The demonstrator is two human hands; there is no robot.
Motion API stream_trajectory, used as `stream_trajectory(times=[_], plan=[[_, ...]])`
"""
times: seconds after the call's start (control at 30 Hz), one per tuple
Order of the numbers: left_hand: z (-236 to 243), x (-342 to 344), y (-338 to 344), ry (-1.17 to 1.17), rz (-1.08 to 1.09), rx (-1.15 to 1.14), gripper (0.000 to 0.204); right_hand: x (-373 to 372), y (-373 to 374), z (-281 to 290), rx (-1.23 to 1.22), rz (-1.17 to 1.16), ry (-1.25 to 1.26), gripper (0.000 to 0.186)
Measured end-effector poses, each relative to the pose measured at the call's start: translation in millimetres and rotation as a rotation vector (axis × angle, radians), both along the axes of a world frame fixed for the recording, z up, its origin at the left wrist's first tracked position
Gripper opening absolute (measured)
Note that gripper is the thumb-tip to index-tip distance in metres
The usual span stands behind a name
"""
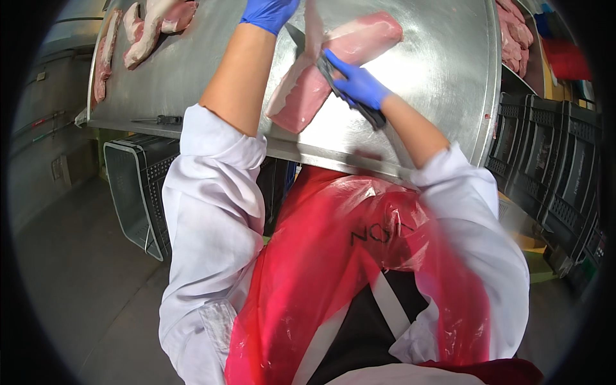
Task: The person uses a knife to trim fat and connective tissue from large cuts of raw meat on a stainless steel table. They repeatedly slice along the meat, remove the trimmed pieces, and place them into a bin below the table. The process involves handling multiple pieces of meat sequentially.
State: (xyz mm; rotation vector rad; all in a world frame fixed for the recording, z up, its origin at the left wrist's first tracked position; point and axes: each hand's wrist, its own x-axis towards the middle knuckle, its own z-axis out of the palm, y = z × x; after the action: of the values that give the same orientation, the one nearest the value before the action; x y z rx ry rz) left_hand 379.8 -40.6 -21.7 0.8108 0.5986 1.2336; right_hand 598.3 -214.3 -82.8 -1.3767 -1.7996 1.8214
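Note:
A long pale-pink piece of meat (pixel 300 96), like a trimmed loin, lies slantwise on the steel table (pixel 410 90). My right hand (pixel 359 85), in a blue glove, is closed round a dark-handled knife (pixel 372 118), its index finger stretched along it. The knife crosses the middle of the meat, and part of its blade shows on the far left side. From the meat a thin whitish-pink strip of fat (pixel 313 25) rises to the upper edge. My left hand (pixel 269 11), also blue-gloved, is raised beside this strip and seems to grip it; its fingertips are cut off by the frame.
Several meat pieces (pixel 146 38) lie at the table's far left. A dark slim tool (pixel 159 120) rests by the front left edge. Below it stands a grey crate (pixel 131 192). Black crates (pixel 545 154) are stacked on the right, beneath a container of meat (pixel 514 38).

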Motion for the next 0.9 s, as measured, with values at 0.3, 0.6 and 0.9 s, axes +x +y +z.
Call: stream_trajectory(times=[0.3,0.6,0.9], plan=[[28.7,-28.6,-17.7,-0.057,-0.044,0.005,0.026,-32.9,-0.3,-8.9,0.084,-0.020,-0.028,0.071],[63.6,-70.3,-32.6,-0.179,-0.080,0.075,0.020,-55.1,-2.7,-18.8,0.283,0.053,-0.199,0.070],[78.9,-127.9,-40.6,-0.241,0.057,0.076,0.021,-54.6,-37.1,9.4,0.054,0.146,-0.244,0.069]])
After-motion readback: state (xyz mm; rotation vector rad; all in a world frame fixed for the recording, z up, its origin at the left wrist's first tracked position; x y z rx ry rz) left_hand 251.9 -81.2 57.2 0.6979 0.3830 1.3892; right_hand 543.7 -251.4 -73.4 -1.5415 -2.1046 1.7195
